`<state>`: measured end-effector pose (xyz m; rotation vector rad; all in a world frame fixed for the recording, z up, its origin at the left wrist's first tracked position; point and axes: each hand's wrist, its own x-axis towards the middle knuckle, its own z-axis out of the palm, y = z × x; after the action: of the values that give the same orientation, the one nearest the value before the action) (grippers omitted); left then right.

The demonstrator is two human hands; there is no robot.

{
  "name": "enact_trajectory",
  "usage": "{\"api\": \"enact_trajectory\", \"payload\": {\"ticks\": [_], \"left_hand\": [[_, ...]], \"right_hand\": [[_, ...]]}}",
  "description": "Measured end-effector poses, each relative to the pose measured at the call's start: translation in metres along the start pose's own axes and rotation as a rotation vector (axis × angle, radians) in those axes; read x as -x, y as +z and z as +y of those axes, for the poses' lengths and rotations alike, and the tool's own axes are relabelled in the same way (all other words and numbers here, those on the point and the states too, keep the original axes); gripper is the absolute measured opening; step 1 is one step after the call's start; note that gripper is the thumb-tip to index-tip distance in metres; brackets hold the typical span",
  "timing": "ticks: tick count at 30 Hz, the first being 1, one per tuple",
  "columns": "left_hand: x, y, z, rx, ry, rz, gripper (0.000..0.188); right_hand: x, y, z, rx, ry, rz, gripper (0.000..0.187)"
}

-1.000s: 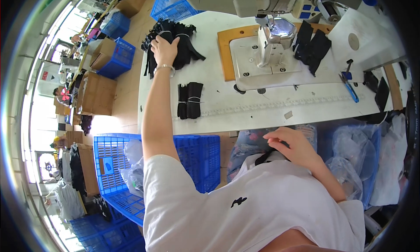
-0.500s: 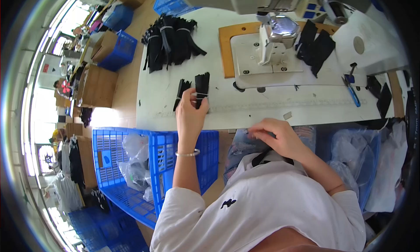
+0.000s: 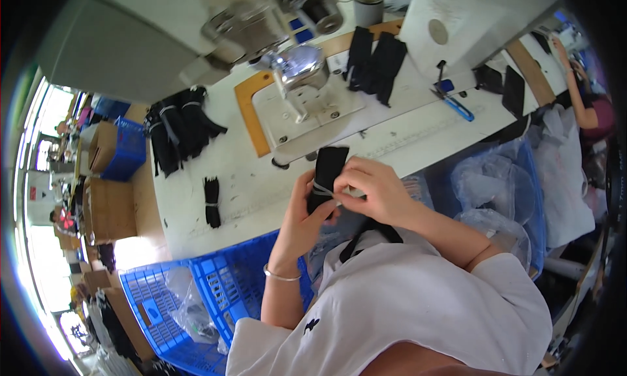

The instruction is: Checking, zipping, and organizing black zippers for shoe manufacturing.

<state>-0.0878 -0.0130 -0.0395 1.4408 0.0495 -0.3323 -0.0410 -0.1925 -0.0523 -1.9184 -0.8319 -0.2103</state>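
Left hand [image 3: 302,218]: curling closed around the lower part of a black bundle [image 3: 332,162], gripping it
Right hand [image 3: 379,192]: pinching at the bundle's pale tie [image 3: 321,188], thumb and fingertips nearly meeting
Held bundle: leaning slightly between both hands, by the near edge of the white table [image 3: 186,213]
Second bundle [image 3: 211,205]: lying on the table, left of the hands

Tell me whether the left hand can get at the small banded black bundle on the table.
Probably yes: nothing stands on the tabletop between the left hand and the small banded black bundle, though that hand holds another black bundle.
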Motion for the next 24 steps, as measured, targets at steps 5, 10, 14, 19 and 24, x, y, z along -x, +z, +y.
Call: {"api": "enact_trajectory", "payload": {"ticks": [5, 10, 14, 19, 24], "left_hand": [[0.001, -0.013, 0.014, -0.203, -0.018, -0.158, 0.060], [0.014, -0.025, 0.006, -0.180, -0.108, -0.235, 0.050], [0.010, -0.017, -0.012, 0.081, 0.030, 0.208, 0.031], [-0.018, -0.007, -0.050, -0.676, 0.150, 0.604, 0.041], [-0.023, 0.014, -0.049, -1.241, 0.263, 0.796, 0.055]], "right_hand": [[0.020, -0.026, -0.012, -0.969, 0.704, 0.020, 0.005], [0.030, -0.072, 0.043, -1.034, 0.581, 0.750, 0.012], [0.052, -0.147, 0.106, 0.177, 0.294, 0.738, 0.013], [0.082, -0.203, 0.144, 1.126, 0.480, 0.520, 0.035], [0.051, -0.104, 0.082, 0.871, 0.306, 0.486, 0.044]]}}
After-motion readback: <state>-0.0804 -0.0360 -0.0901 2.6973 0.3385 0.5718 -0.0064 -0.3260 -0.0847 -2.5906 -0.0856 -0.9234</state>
